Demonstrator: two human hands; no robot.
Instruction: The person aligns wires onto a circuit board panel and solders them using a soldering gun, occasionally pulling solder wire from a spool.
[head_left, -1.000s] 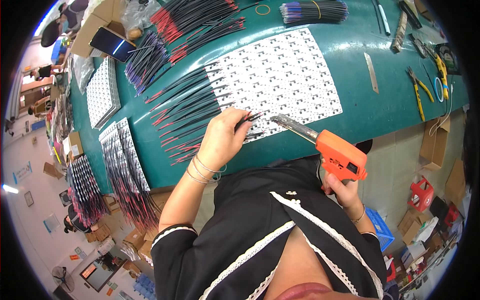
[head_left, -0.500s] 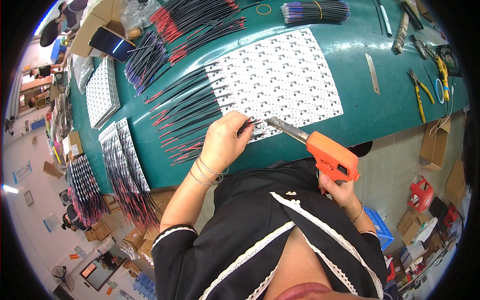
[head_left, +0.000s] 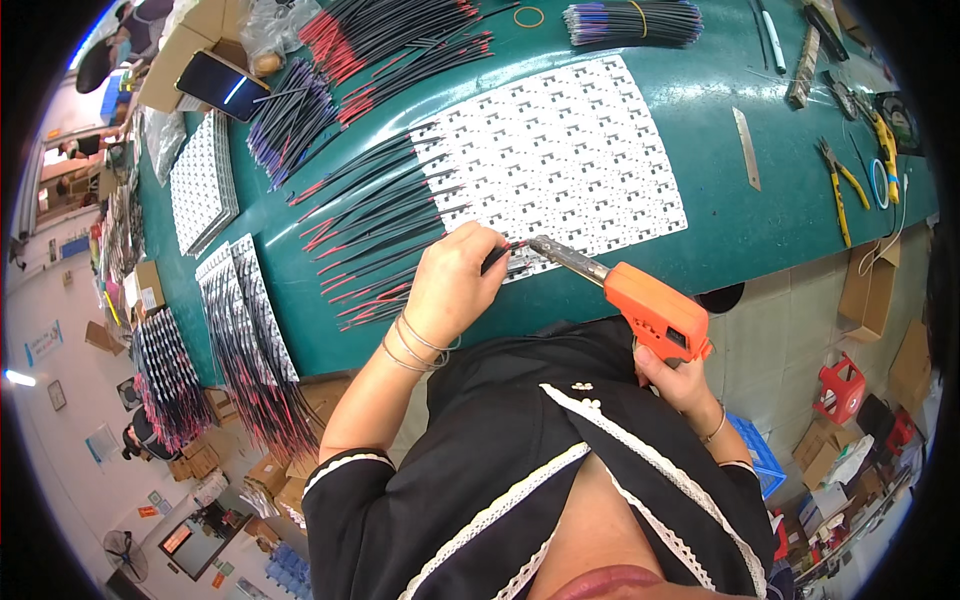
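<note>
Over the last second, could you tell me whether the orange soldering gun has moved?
Yes. The orange soldering gun has shifted left along the white circuit-board panel, its tip nearer the left hand.

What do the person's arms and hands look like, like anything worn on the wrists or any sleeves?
Both hands are bare, with no gloves. The left hand has several thin bangles stacked at the wrist. The right hand has one thin bracelet at the wrist. Both forearms are uncovered; the short black sleeves end above the elbows and are edged with white lace trim.
</note>
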